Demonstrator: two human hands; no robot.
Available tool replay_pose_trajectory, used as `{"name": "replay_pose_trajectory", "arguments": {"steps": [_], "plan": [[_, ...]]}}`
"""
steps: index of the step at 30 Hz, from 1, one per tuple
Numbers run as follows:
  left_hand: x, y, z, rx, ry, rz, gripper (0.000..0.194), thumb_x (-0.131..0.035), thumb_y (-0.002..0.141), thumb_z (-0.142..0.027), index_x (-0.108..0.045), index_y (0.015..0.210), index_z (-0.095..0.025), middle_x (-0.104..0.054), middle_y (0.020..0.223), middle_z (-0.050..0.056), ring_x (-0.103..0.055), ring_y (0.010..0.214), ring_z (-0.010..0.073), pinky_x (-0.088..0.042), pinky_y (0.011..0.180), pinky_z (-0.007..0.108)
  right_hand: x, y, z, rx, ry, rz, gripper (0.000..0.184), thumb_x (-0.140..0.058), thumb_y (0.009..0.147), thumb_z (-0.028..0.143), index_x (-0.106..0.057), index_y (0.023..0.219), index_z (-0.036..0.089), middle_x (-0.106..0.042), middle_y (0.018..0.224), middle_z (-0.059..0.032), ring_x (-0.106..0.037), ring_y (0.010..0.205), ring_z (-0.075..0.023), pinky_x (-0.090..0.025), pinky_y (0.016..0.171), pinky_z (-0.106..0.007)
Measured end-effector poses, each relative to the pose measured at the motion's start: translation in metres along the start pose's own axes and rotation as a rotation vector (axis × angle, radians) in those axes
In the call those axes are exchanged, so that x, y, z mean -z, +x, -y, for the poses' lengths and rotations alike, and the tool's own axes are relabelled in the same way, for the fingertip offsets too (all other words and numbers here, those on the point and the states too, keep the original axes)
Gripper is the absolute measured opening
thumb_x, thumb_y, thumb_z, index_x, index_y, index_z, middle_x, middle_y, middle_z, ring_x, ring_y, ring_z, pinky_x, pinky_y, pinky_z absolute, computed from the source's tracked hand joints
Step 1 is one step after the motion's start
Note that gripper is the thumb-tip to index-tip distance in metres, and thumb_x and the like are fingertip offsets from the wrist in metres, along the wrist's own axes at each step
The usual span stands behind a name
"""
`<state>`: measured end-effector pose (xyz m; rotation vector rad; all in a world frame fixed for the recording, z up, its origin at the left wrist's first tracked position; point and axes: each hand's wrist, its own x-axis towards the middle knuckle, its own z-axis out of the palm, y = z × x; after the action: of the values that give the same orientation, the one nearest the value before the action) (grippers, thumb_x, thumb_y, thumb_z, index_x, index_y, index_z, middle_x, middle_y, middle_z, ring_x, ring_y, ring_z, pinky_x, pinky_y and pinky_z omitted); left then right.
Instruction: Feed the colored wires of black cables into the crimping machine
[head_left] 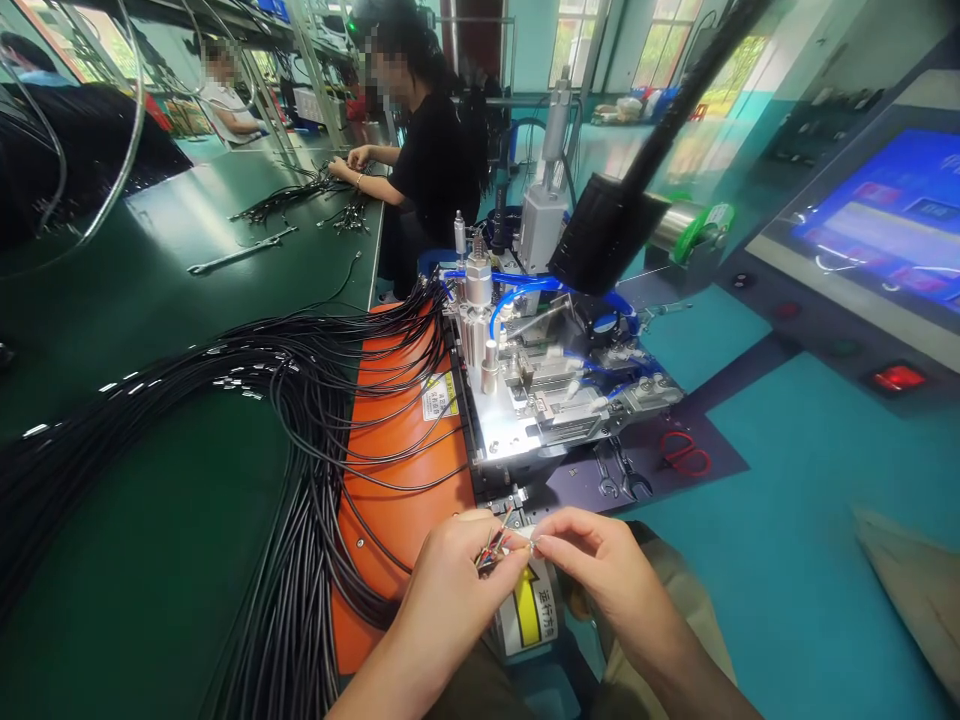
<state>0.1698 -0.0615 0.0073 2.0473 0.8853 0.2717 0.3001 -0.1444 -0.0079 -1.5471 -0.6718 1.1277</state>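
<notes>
My left hand (461, 575) is closed round the stripped ends of black cables, with thin coloured wires (489, 553) poking out between thumb and fingers. Close beside it, my right hand (589, 550) pinches at the tip of a wire; the tiny end between its fingertips is too small to make out. A thick bundle of black cables (300, 530) runs from the left over an orange plate (401, 450). Just beyond my hands stands a metal bench machine (517, 400) with cylinders and blue air tubes. Below them shows a white label with a yellow arrow (528, 610).
A green table (150, 560) fills the left. Wrenches (622, 478) and red-handled scissors (685, 454) lie right of the machine. A control screen (892, 220) stands at right; a black hose (600, 230) hangs over the machine. A person (427, 150) handles cables at the far table.
</notes>
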Motion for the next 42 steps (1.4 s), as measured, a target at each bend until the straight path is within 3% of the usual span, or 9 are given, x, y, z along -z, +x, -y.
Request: {"name": "replay_pose_trajectory", "arguments": {"steps": [8, 12, 17, 22, 27, 31, 36, 38, 42], "plan": [[0.001, 0.001, 0.003, -0.011, -0.096, -0.007, 0.017, -0.054, 0.078, -0.024, -0.068, 0.073, -0.016, -0.06, 0.066, 0.002, -0.055, 0.064, 0.0147, -0.037, 0.059, 0.023, -0.002, -0.002, 0.005, -0.022, -0.104, 0.051, 0.021, -0.054, 0.072, 0.035, -0.055, 0.062, 0.017, -0.052, 0.059, 0.0014, -0.043, 0.052, -0.0111, -0.03, 0.042, -0.021], [0.001, 0.0, 0.001, 0.003, -0.087, -0.029, 0.015, -0.055, 0.077, -0.023, -0.067, 0.069, -0.017, -0.058, 0.065, 0.001, -0.055, 0.063, 0.0143, -0.037, 0.058, 0.023, -0.003, -0.003, 0.002, 0.02, -0.139, 0.066, 0.021, -0.049, 0.077, 0.032, -0.05, 0.062, 0.018, -0.048, 0.059, 0.0024, -0.043, 0.055, -0.0112, -0.032, 0.046, -0.021], [-0.001, 0.0, -0.002, -0.007, -0.006, 0.003, 0.024, -0.047, 0.083, -0.028, -0.058, 0.066, -0.016, -0.054, 0.066, 0.001, -0.052, 0.063, 0.0143, -0.036, 0.056, 0.023, -0.006, -0.005, -0.002, 0.148, -0.304, -0.012, 0.021, -0.043, 0.082, 0.028, -0.049, 0.065, 0.018, -0.051, 0.067, 0.0, -0.048, 0.066, -0.0147, -0.037, 0.061, -0.024], [0.0, 0.004, -0.004, 0.011, -0.011, 0.015, 0.023, -0.045, 0.084, -0.026, -0.054, 0.065, -0.016, -0.052, 0.065, 0.0, -0.05, 0.063, 0.0136, -0.035, 0.059, 0.023, -0.009, -0.005, -0.008, 0.296, -0.409, -0.026, 0.022, -0.038, 0.087, 0.024, -0.049, 0.069, 0.019, -0.053, 0.07, -0.0006, -0.05, 0.07, -0.0162, -0.037, 0.065, -0.026], [0.0, 0.006, -0.002, 0.021, -0.01, 0.019, 0.024, -0.044, 0.084, -0.025, -0.051, 0.063, -0.016, -0.05, 0.064, 0.0, -0.048, 0.061, 0.0128, -0.035, 0.057, 0.023, -0.008, -0.001, -0.011, 0.483, -0.477, -0.008, 0.016, -0.038, 0.09, 0.019, -0.053, 0.089, 0.022, -0.057, 0.081, -0.0019, -0.05, 0.079, -0.0182, -0.037, 0.072, -0.031], [-0.001, 0.005, -0.001, 0.008, 0.032, 0.015, 0.024, -0.044, 0.084, -0.024, -0.053, 0.064, -0.016, -0.05, 0.065, 0.001, -0.049, 0.061, 0.0134, -0.035, 0.057, 0.024, -0.004, 0.003, -0.007, 0.43, -0.499, 0.065, 0.024, -0.035, 0.091, 0.021, -0.046, 0.069, 0.02, -0.052, 0.07, -0.0007, -0.046, 0.07, -0.0171, -0.036, 0.065, -0.03], [-0.003, 0.004, -0.001, -0.003, 0.073, -0.027, 0.023, -0.043, 0.085, -0.025, -0.057, 0.069, -0.016, -0.052, 0.067, 0.002, -0.051, 0.064, 0.0146, -0.037, 0.059, 0.025, -0.008, 0.005, -0.008, 0.308, -0.404, 0.077, 0.023, -0.036, 0.091, 0.022, -0.041, 0.068, 0.021, -0.047, 0.07, -0.0001, -0.046, 0.069, -0.0163, -0.038, 0.064, -0.029], [-0.004, 0.004, 0.0, -0.008, 0.079, -0.043, 0.025, -0.043, 0.086, -0.026, -0.059, 0.07, -0.016, -0.052, 0.067, 0.002, -0.052, 0.064, 0.0149, -0.038, 0.059, 0.025, -0.011, 0.006, -0.014, 0.341, -0.383, 0.05, 0.022, -0.033, 0.091, 0.02, -0.041, 0.071, 0.021, -0.047, 0.071, -0.0003, -0.046, 0.069, -0.016, -0.038, 0.065, -0.029], [-0.002, 0.006, 0.008, -0.036, 0.002, -0.04, 0.024, -0.041, 0.088, -0.027, -0.063, 0.081, -0.018, -0.054, 0.07, 0.002, -0.053, 0.066, 0.0141, -0.04, 0.06, 0.023, -0.013, 0.015, -0.031, 0.578, -0.528, -0.147, 0.02, -0.029, 0.09, 0.013, -0.042, 0.078, 0.02, -0.046, 0.074, -0.0024, -0.044, 0.07, -0.0173, -0.036, 0.066, -0.032]]}}
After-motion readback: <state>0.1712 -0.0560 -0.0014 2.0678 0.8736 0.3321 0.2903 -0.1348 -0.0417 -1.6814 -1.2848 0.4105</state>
